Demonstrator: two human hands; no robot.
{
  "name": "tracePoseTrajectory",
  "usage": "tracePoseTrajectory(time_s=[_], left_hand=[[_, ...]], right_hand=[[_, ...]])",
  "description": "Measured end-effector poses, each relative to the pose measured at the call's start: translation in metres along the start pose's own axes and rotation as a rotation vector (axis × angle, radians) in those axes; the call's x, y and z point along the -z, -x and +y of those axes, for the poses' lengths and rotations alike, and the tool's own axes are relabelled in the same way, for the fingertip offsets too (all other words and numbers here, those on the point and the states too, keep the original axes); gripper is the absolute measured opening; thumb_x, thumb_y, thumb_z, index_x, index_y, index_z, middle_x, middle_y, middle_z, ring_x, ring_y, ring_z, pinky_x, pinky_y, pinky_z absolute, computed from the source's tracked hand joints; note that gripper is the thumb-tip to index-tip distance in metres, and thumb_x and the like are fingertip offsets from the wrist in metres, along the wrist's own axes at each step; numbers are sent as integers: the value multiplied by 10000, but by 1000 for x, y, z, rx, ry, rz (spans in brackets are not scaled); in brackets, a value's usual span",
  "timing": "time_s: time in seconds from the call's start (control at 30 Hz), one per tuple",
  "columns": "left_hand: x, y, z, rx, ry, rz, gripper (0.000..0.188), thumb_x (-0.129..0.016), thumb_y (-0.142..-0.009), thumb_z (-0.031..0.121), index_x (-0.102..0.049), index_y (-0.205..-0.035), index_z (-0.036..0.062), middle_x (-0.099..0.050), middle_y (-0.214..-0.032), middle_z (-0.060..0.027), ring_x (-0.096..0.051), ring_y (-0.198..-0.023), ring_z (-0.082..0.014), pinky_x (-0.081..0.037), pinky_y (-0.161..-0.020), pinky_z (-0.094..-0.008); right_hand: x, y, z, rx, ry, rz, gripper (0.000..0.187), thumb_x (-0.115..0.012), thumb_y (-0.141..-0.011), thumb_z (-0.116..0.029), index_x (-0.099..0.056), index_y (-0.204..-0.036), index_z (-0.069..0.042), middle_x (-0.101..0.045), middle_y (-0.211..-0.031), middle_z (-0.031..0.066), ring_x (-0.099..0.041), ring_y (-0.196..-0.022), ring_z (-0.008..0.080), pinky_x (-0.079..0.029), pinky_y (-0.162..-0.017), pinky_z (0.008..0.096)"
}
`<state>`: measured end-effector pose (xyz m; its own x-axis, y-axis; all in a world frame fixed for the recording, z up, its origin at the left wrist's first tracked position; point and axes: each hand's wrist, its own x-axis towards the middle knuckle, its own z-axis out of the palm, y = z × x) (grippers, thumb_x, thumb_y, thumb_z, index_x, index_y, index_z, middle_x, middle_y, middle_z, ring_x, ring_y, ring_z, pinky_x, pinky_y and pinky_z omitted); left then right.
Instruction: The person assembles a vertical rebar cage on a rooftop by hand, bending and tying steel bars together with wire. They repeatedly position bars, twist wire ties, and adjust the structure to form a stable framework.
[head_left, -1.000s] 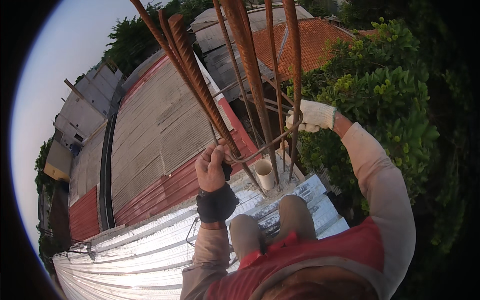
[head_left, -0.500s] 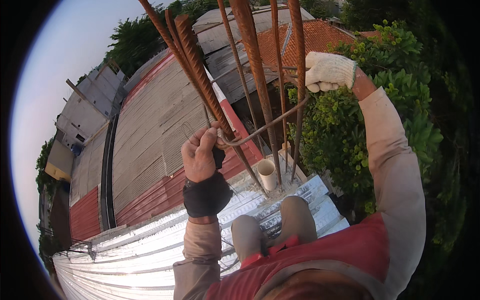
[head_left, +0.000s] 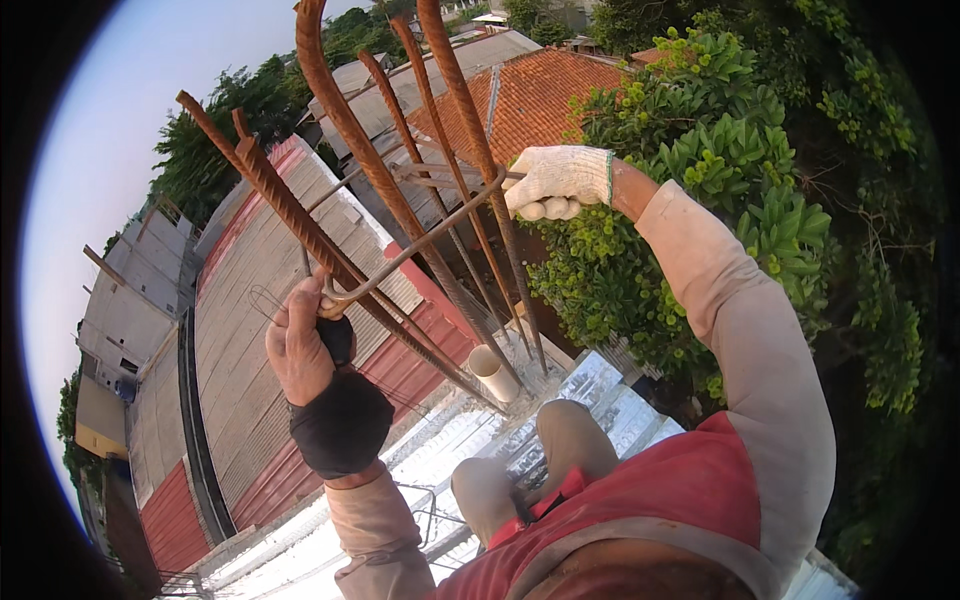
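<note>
Several upright rusty rebars rise in a cluster before me. A bent steel stirrup loops around them, sloping up toward the right. My bare left hand, with a black wrap at its wrist, is closed on the stirrup's near left corner, beside the leftmost bars. Thin wire loops stick out by these fingers. On the right, my right hand in a white knitted glove is closed at the stirrup's right corner, next to a rebar; its fingertips are partly hidden.
A cream plastic pipe stands open-ended by the bars' feet. Shiny ribbed metal sheeting lies around my knees. Beyond are a corrugated roof, an orange tiled roof and, close on the right, a leafy tree.
The view has shifted, so bars and hands appear farther left. The stirrup's right end looks higher relative to its left end. Both hands remain at the stirrup.
</note>
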<state>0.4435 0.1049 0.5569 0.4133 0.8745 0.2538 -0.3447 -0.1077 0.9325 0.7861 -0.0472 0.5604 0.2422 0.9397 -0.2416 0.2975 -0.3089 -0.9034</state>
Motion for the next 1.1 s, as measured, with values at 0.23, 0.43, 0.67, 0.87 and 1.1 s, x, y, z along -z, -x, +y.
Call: tracePoseTrajectory(time_s=[0.23, 0.43, 0.67, 0.87, 1.1], left_hand=[[-15, -2, 41, 4, -67, -6, 330, -690, -1016, 178, -765, -1181, -97, -698, -827, -40, -522, -524, -84, -381, -475, -232], [-14, -18, 53, -47, -63, 7, 313, -682, -994, 151, -768, -1169, -94, -695, -806, -53, -467, -479, -82, -341, -414, -259], [-31, -31, 104, -118, -2, -53, 208, -758, -963, 206, -750, -997, 1, -487, -684, 29, -362, -484, -55, -259, -425, -244], [-34, -32, 114, -82, -15, 9, 182, -757, -987, 168, -709, -996, -7, -479, -725, 19, -358, -489, -59, -288, -432, -259], [-8, -66, 196, -1763, -1204, 148, 239, -707, -961, 29, -716, -1199, 13, -560, -872, 7, -579, -716, -111, -486, -610, -254]], right_hand=[[31, 26, -70, 210, 178, 179, 200, -705, -1003, -191, -757, -969, -1, -598, -605, -15, -433, -423, 43, -300, -348, 252], [-2, 10, -34, -6, 377, 94, 212, -696, -1017, -192, -745, -954, 5, -594, -598, 6, -442, -416, 56, -292, -347, 267], [35, 42, -121, 300, 497, 333, 241, -715, -1006, -193, -756, -1059, 39, -601, -588, 1, -438, -380, 41, -291, -312, 205], [17, 32, -97, 199, 537, 299, 143, -678, -1012, -137, -681, -931, -19, -619, -617, 17, -426, -374, 52, -295, -303, 244], [104, 135, -227, 844, 54, 413, 285, -673, -1083, -211, -712, -1225, 33, -655, -776, 2, -520, -524, 66, -371, -392, 222]])
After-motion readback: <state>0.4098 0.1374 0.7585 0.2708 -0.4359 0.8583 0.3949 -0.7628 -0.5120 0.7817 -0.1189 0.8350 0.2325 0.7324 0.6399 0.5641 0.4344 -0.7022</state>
